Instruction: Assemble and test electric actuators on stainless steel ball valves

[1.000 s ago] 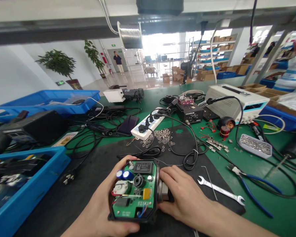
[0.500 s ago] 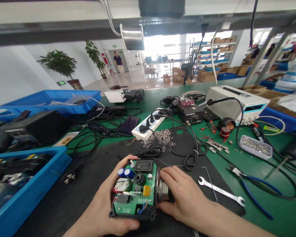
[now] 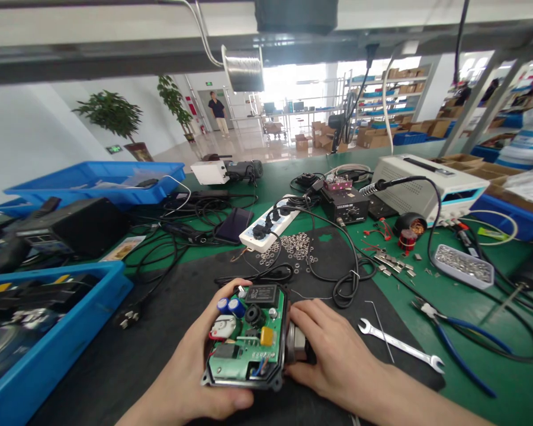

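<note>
On the green workbench (image 3: 524, 390), a black mat (image 3: 98, 370) runs from a blue plastic bin (image 3: 35, 378) of black parts (image 3: 39, 300) to beneath a boxy black device (image 3: 247, 334), green circuit board (image 3: 237, 370) exposed. Left hand (image 3: 193, 358) grips it, right hand (image 3: 324, 340) its silver fitting (image 3: 298, 343). Past the mat's right edge, a white tray (image 3: 459, 278) holds metal bits (image 3: 464, 264).

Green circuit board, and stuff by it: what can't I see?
In the head view:
Underside of the black housing: facing away.
Its left side: mostly behind the left hand.
End of the metal fitting: behind the right hand.
White print on the green circuit board: too small, blurred.
Near blue bin: left end cut off by picture's edge.
</note>
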Available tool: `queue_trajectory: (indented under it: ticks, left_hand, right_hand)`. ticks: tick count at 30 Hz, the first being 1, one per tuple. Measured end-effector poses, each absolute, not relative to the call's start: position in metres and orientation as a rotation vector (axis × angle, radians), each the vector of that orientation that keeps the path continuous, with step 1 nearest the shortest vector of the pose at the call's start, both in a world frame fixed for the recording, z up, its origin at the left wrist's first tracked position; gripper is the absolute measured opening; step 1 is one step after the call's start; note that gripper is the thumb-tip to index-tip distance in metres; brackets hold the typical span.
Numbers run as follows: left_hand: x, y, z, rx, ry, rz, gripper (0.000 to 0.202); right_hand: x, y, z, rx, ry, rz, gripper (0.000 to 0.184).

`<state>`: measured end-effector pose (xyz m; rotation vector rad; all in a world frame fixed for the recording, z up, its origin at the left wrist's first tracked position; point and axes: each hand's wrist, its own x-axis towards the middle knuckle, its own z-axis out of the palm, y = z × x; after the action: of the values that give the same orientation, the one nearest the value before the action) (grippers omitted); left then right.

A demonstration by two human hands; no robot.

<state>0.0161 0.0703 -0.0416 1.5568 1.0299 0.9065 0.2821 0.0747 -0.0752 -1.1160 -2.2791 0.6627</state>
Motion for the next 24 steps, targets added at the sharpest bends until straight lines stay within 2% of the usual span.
queue_trajectory:
  ticks: [6, 13, 19, 24]
  left_hand:
    - [0.0246, 0.0681, -0.0398, 1.501, 1.058, 0.91, 0.123]
    - [0.0225, 0.072, -0.0427, 1.503, 1.012, 0.875, 0.123]
    - [0.0273, 0.0731, -0.0383, 1.496, 1.02, 0.919, 0.123]
    - [0.0226, 0.0728, -0.0392, 1.506, 1.051, 0.915, 0.131]
  right_hand:
    - [0.2818, 0.0742, -0.0731, -1.127, -2.266, 0.693, 0.054]
    - [0.282, 0.0735, -0.0755, -1.118, -2.228, 0.739, 0.073]
    - [0.2796, 0.0758, -0.0809, -1.199, -2.188, 0.665, 0.059]
    - [0.2854, 0.0736, -0.0735, -1.146, -2.196, 0.656, 0.063]
